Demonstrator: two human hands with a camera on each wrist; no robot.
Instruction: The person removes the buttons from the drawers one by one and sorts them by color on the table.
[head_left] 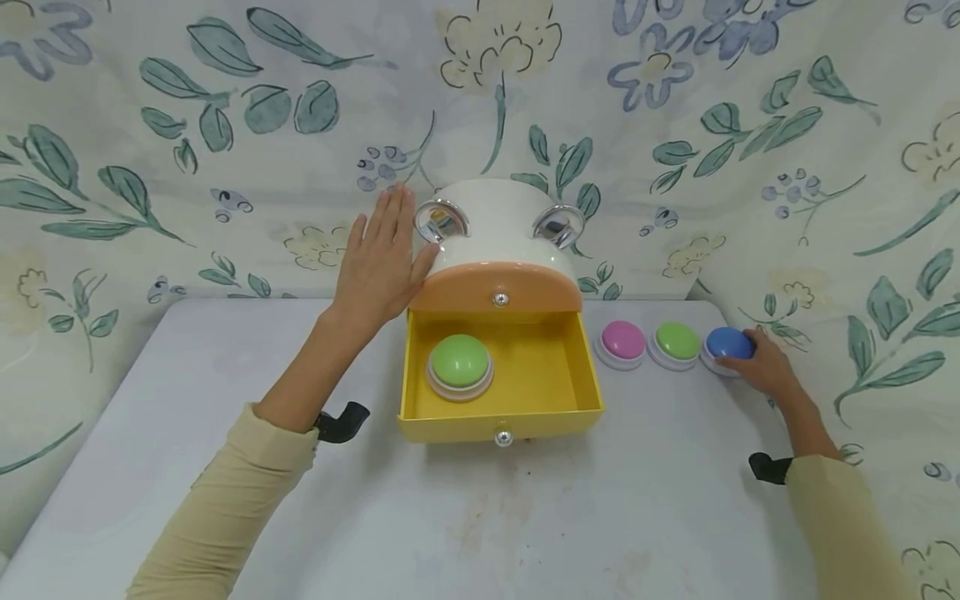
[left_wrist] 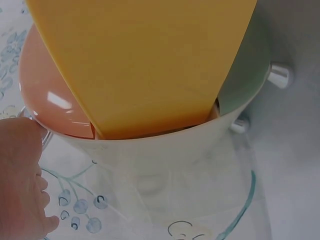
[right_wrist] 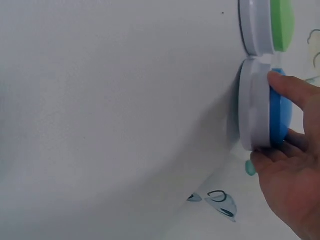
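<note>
A white cabinet [head_left: 498,212] with two chrome rings like eyes and an orange upper front [head_left: 495,283] stands at the back of the table. Its yellow drawer [head_left: 540,367] is pulled out, with a green push button [head_left: 459,362] in its left part. My left hand [head_left: 382,258] lies along the cabinet's left side, fingers straight, thumb by the left chrome ring [head_left: 442,221]. At the far right my right hand [head_left: 768,367] grips a blue push button [right_wrist: 257,107] on a white base. In the right wrist view the thumb rests on its edge, the fingers around the opposite side.
Next to the blue button stand another green push button [head_left: 677,342] and a pink one [head_left: 622,342], in a row right of the drawer. The white table [head_left: 570,517] has brownish smudges in front. Floral cloth [head_left: 300,167] hangs behind and at the sides.
</note>
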